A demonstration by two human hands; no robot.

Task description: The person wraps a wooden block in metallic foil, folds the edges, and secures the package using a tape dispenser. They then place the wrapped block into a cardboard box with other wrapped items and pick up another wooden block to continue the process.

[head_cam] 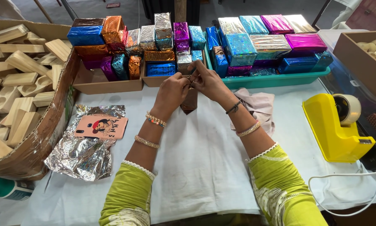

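Both my hands, left (171, 93) and right (209, 82), pinch the brown foil-wrapped block (190, 102) upright; fingers should press folds tight, keeping it steady above the surface (196, 159).

Two bare hands meet at the middle of the frame, the left hand (171, 94) and the right hand (209, 83). One yellow plastic tape dispenser (336, 129) sits at the right, holding one roll of tape (349, 108). One pink phone case with a cartoon print (101, 127) lies left of centre on one crumpled sheet of silver foil (81, 157). One pale pink cloth (261, 106) lies right of centre. One teal plastic tray (276, 78) holds foil-wrapped blocks at the upper right, too many to count surely. Four bracelets are visible on the wrists.
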